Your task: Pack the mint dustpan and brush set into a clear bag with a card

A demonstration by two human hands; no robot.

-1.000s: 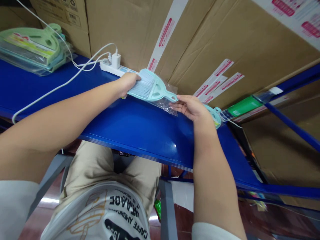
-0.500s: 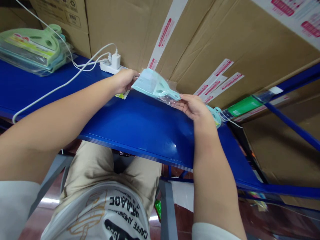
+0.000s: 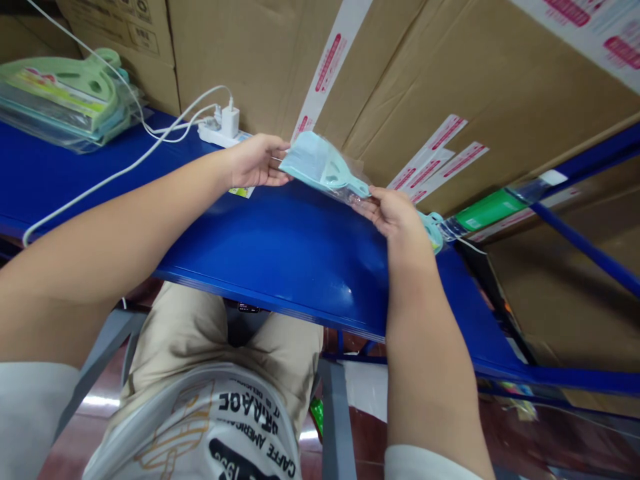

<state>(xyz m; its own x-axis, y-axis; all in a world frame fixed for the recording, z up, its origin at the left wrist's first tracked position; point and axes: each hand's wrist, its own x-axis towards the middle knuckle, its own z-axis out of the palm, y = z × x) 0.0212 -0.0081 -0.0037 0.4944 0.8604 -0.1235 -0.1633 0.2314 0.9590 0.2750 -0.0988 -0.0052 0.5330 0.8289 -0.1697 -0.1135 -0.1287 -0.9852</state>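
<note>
A pale blue mini dustpan and brush set (image 3: pixel 320 167) in a clear plastic bag is held tilted above the blue table (image 3: pixel 280 247). My left hand (image 3: pixel 257 161) grips the wide end of the set. My right hand (image 3: pixel 393 212) pinches the handle end and the loose bag there. A small green and yellow label card (image 3: pixel 243 192) lies on the table under my left hand. Another pale blue set (image 3: pixel 433 230) lies just behind my right hand, mostly hidden.
A stack of bagged green and blue sets (image 3: pixel 65 100) sits at the far left. A white power strip (image 3: pixel 220 130) with a charger and white cables (image 3: pixel 115 170) lies along the back. Large cardboard boxes (image 3: pixel 450 73) form a wall behind the table. A green packet (image 3: pixel 487 212) lies at right.
The set was flat on the table a second ago; both hands have lifted and tilted it, moving it slightly right. The label card is now uncovered.
</note>
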